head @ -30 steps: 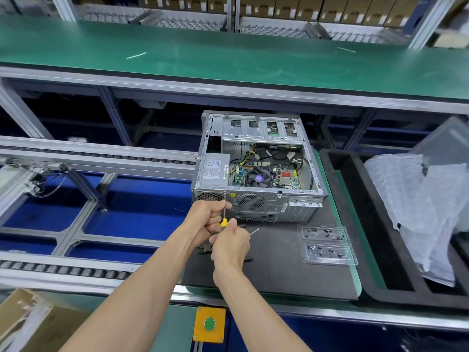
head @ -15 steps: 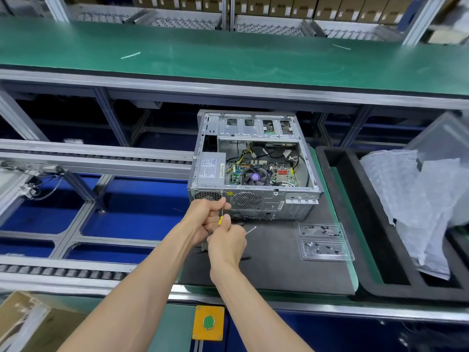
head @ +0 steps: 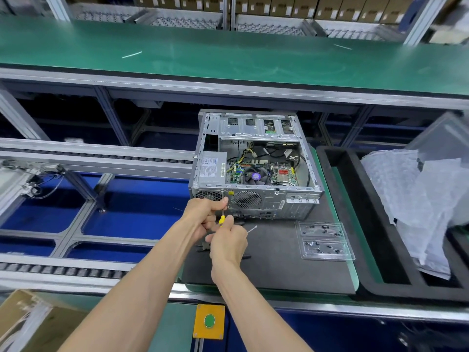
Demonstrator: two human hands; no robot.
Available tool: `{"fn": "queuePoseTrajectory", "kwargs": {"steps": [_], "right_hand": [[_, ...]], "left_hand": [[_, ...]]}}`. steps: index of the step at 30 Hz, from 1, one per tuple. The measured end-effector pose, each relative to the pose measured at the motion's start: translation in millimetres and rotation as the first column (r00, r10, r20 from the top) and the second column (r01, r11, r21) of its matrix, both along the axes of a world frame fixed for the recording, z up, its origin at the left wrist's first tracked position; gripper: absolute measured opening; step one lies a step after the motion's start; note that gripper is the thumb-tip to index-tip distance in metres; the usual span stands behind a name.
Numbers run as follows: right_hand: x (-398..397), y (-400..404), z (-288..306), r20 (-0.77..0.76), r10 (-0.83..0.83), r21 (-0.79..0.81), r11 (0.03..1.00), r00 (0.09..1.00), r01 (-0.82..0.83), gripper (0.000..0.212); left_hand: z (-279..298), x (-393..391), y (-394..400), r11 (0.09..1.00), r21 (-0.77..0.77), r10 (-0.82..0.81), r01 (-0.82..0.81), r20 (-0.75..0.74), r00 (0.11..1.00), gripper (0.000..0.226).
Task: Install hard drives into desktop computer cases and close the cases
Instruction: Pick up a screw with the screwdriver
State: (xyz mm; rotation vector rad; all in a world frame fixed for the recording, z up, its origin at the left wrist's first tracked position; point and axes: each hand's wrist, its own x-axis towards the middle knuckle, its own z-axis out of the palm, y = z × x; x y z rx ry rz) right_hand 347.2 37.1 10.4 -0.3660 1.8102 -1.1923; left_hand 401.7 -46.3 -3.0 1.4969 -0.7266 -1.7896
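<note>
While case (head: pixel 256 189) lies open: L grip (head: pixel 205 212) + R grip (head: pixel 228 243) both round yellow screwdriver (head: pixel 221 219).

The computer case (head: pixel 256 165) is sitting on the mat (head: pixel 274 260), with the screw tray (head: pixel 324 241) lying before its right corner (also on the mat). Both hands, left hand (head: pixel 205 212) and right hand (head: pixel 227 241), are meeting at a screwdriver (head: pixel 221 218) just before the case's rear panel, while the foam bin (head: pixel 355 224) is lying to the case's right.
</note>
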Motion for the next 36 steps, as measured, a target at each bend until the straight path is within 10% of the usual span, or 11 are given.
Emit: {"fn": "queuePoseTrajectory", "kwargs": {"steps": [7,12,20,25,36], "right_hand": [[1,4,-9,-0.030,-0.059,-0.070,0.996,0.998,0.057,0.016],[5,1,-1,-0.028,-0.033,-0.019,0.999,0.999,0.032,0.048],[-3,4,-10,-0.034,-0.051,-0.030,0.998,0.998,0.050,0.021],[-1,2,-2,-0.023,-0.046,-0.013,0.999,0.999,0.045,0.047],[4,1,1,0.045,-0.083,-0.056,0.995,0.996,0.085,0.033]], "left_hand": [[1,0,3,0.999,-0.040,-0.035,0.036,0.017,0.999,0.027],[1,-1,0,0.996,0.042,-0.074,0.078,-0.099,0.992,0.023],[5,-4,1,1.000,-0.005,-0.008,0.008,0.051,0.999,0.015],[5,-3,1,1.000,0.011,-0.001,0.001,0.020,1.000,0.027],[8,-3,-3,0.995,0.072,-0.061,0.067,-0.082,0.995,0.022]]}}
